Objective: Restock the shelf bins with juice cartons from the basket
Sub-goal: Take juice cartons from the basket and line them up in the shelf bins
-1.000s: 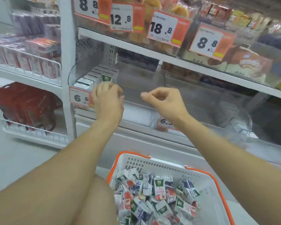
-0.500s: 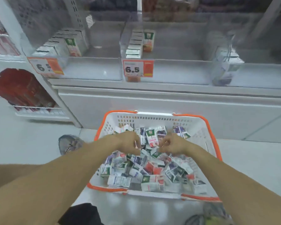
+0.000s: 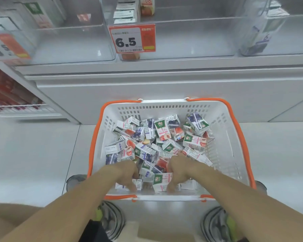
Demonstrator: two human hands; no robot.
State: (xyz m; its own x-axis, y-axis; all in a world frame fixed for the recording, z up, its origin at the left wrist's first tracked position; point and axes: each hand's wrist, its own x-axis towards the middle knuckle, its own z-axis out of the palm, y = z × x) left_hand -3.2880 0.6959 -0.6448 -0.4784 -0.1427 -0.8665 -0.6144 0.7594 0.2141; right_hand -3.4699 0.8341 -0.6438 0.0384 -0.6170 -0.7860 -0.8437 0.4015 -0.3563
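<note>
Reaching with both hands into the basket of juice cartons on the floor below the shelf bins.

The left hand has its fingers curled down onto a white carton near the basket's front wall; the right hand curls beside a green-and-pink carton, though whether either truly grips cannot be told. A 6.5 price tag hangs above.

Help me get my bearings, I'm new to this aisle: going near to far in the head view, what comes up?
Shoes → left hand and right hand in the cartons → basket far rim → shelf base → 6.5 price tag → clear bins.
</note>
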